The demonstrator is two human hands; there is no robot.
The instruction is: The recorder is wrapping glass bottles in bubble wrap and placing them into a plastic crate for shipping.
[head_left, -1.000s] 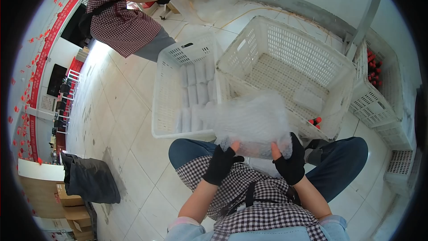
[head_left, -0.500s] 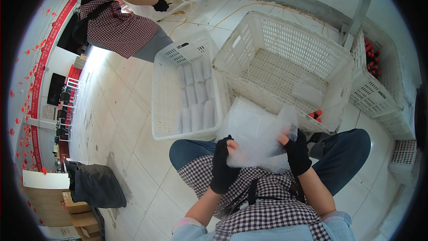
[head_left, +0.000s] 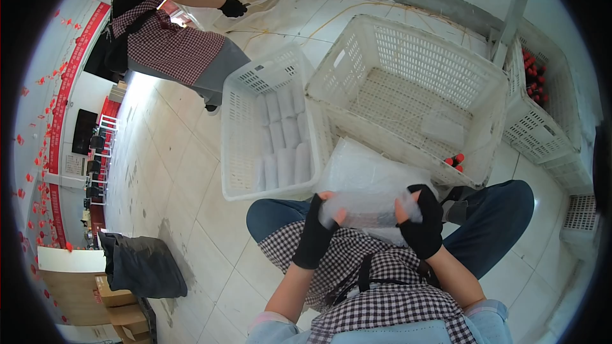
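Observation:
Both hands wear black fingerless gloves and work over my lap. My left hand (head_left: 317, 229) is closed on the left end of a strip of clear bubble wrap (head_left: 370, 207), and my right hand (head_left: 419, 220) grips its right end. The strip stretches level between them and looks partly rolled; whether anything lies inside cannot be made out. Just beyond it, more flat bubble wrap sheets (head_left: 366, 165) lean toward the large crate. To the left, a white plastic crate (head_left: 237, 146) holds several wrapped white rolls (head_left: 278, 134) laid in rows.
A large white crate (head_left: 414, 43) ahead contains red-capped items (head_left: 454, 160) and a clear plastic piece (head_left: 443, 129). Further right stands a crate (head_left: 542, 124) of red-capped items. A co-worker (head_left: 178, 51) handles clear plastic at the back left. A black bag (head_left: 143, 266) sits on the floor.
My hands have drawn the loose bubble wrap into a flatter, narrower strip, and its raised right corner has come down. The co-worker's leg and plastic have shifted slightly.

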